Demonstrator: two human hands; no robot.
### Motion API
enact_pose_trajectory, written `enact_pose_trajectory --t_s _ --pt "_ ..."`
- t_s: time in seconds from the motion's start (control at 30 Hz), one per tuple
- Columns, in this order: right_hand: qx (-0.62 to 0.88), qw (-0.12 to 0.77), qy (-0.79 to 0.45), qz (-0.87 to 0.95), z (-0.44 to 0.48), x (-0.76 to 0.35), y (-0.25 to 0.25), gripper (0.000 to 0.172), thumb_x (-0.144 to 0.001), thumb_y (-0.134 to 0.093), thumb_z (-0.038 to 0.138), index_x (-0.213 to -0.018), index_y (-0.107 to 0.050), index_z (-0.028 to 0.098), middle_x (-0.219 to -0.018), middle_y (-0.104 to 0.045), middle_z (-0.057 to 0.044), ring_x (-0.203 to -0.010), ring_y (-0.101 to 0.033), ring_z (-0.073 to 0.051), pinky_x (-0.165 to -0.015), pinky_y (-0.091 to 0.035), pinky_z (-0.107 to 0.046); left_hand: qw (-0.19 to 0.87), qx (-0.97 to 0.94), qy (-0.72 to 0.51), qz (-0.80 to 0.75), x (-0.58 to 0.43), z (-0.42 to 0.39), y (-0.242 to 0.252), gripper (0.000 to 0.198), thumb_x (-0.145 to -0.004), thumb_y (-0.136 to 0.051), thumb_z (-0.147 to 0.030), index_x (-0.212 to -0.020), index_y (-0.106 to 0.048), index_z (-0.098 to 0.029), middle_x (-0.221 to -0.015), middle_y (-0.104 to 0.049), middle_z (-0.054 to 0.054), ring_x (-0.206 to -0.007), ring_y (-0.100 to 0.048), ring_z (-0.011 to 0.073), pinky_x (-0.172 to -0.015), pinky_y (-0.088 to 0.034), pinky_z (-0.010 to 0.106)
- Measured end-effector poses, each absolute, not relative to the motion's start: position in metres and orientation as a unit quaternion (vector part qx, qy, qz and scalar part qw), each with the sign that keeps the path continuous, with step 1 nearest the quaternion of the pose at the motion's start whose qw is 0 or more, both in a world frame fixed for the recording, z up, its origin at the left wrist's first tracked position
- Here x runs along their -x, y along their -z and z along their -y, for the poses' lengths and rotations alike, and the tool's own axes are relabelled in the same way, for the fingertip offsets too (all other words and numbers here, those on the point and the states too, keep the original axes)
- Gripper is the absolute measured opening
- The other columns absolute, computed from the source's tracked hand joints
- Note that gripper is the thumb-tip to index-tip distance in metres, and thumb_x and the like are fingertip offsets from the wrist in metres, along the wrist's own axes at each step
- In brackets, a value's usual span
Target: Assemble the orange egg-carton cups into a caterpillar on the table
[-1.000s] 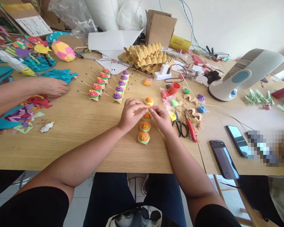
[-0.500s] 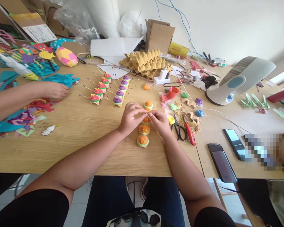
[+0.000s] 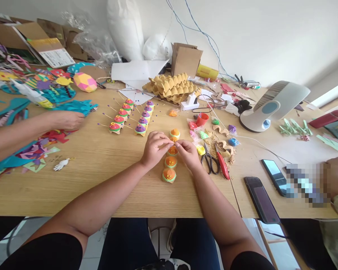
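My left hand (image 3: 157,149) and my right hand (image 3: 188,153) meet, fingertips pinched together, above an orange egg-carton caterpillar (image 3: 170,162). What lies between the fingertips is too small to name. The caterpillar is a row of carton cups capped with orange clay and edged in pale green, with small yellow faces on the nearer cups. Its middle is partly hidden by my fingers. Farther left stand a red-and-green caterpillar (image 3: 118,120) and a purple one (image 3: 142,120), both with dark-tipped sticks poking out at the sides.
Black scissors (image 3: 210,161), a red cutter (image 3: 222,165) and clay lumps lie right of my hands. Behind them are a red cup (image 3: 202,119), egg cartons (image 3: 171,86) and a white fan (image 3: 270,107). Phones (image 3: 261,198) rest at right. Another person's hand (image 3: 70,120) touches blue paper.
The view has tilted up slightly, so everything sits a little lower in the picture. My hands keep the same pinched pose over the orange caterpillar.
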State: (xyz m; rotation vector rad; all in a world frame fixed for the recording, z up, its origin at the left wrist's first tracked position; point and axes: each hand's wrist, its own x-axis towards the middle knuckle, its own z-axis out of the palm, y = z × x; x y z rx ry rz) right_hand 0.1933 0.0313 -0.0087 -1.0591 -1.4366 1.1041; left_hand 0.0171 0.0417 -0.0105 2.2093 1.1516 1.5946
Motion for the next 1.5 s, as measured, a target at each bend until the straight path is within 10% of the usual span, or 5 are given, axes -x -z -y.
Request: enact_pose_trajectory --t_s 1.5 --pt "0.420 0.499 -0.502 0.569 -0.0315 -0.1951 0.0114 0.031 -0.082 -0.073 0.050 -0.081 -0.072 0.019 -0.075 -0.066 -0.003 -0.070 -0.056 -0.017 -0.067 -0.044 -0.029 0.126 -0.744 -0.539 -0.374 -0.0210 -0.0405 0.0176 0.012 -0.090 -0.072 -0.026 -0.101 -0.068 -0.024 -0.101 -0.069 0.004 -0.106 -0.062 0.0224 -0.101 -0.050 0.042"
